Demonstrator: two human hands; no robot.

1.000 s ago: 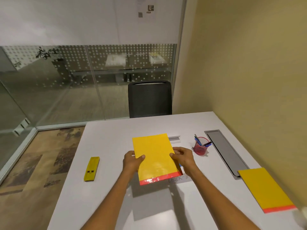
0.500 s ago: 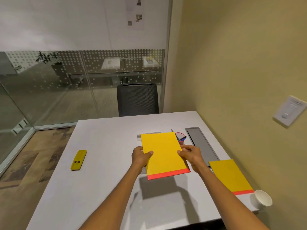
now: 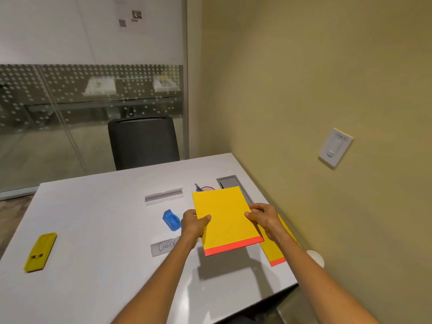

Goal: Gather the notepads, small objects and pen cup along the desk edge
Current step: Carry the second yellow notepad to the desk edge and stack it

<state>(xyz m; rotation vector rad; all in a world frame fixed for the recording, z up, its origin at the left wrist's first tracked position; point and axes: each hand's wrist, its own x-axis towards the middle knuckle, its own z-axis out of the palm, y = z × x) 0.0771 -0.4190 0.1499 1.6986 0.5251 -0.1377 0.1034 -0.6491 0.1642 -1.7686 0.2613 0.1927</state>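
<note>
I hold a yellow notepad [image 3: 225, 218] with a red bottom strip above the white desk [image 3: 93, 230]. My left hand [image 3: 194, 224] grips its left edge and my right hand [image 3: 263, 218] grips its right edge. A second yellow notepad [image 3: 274, 252] lies on the desk by the wall, partly hidden under my right arm. The pink pen cup [image 3: 205, 188] peeks out behind the held pad. A small blue object [image 3: 171, 220] rests just left of my left hand. A yellow flat object [image 3: 40, 251] lies far left.
A name card reading "CHECK" [image 3: 164, 247] lies under my left wrist. A clear strip holder [image 3: 163, 195] and a grey cable tray [image 3: 230, 182] sit farther back. A white paper cup [image 3: 316, 256] stands at the desk's right corner. A black chair [image 3: 143, 142] faces the far edge.
The held notepad has moved right, toward the wall and over the second notepad. The blue object and name card, hidden before, now show to its left.
</note>
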